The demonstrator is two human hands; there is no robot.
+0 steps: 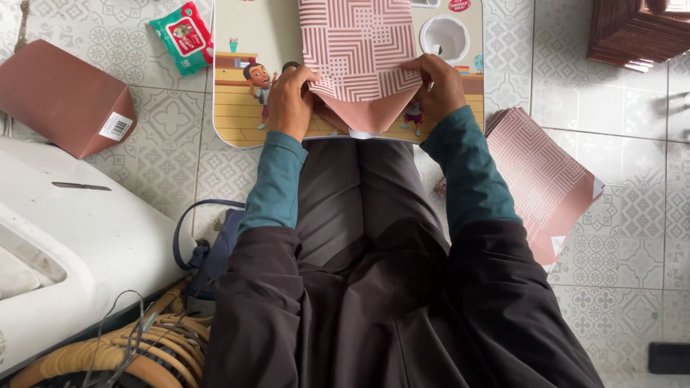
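The left hand (290, 100) and right hand (440, 86) each pinch a lower corner of the patterned paper sheet (357, 57), folded between them on the small tabletop (237, 108). Pressing both creases evenly would keep the point centred.

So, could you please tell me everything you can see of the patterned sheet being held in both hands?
The patterned sheet looks like thin card, pink-brown with white line patterns, plain brown inside. Its bottom corners are folded in to a point. It lies on a cartoon-printed lap table, the left hand and right hand pressing the folds.
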